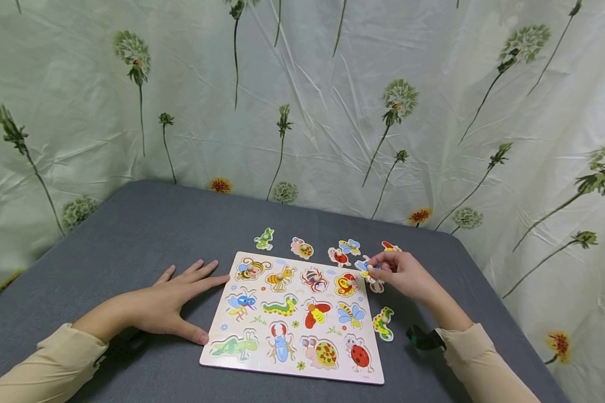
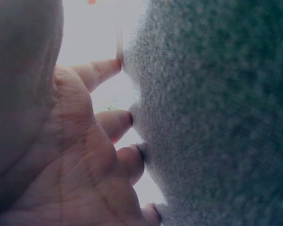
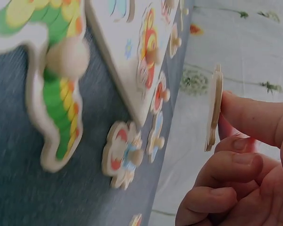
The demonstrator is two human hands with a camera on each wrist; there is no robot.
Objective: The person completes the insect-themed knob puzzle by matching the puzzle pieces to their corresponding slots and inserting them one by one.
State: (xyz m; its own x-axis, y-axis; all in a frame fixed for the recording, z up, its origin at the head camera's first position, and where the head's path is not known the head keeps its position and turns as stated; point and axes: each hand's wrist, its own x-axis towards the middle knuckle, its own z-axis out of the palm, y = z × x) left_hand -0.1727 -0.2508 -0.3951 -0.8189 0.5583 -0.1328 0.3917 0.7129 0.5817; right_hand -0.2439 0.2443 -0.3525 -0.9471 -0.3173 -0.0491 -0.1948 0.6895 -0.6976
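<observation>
Right wrist: piece [image 3: 215, 110] in grip [image 3: 245, 165]

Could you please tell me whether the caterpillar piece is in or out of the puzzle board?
Out: the caterpillar piece lies on the table, beside the right edge of the puzzle board.

You are wearing long sleeves of pale beige, plain cloth. The left sleeve [image 1: 45, 364] is creasing softly along the forearm, and its cuff [image 1: 78, 338] is ending at the wrist. The right sleeve [image 1: 489, 366] is having the same colour, with a similar cuff [image 1: 462, 337]. Beside it, a black band [image 1: 426, 339] is sticking out in a curve. Your left hand [image 1: 163, 307] and right hand [image 1: 408, 278] are showing bare, with short nails [image 3: 244, 158] on the right one.
</observation>
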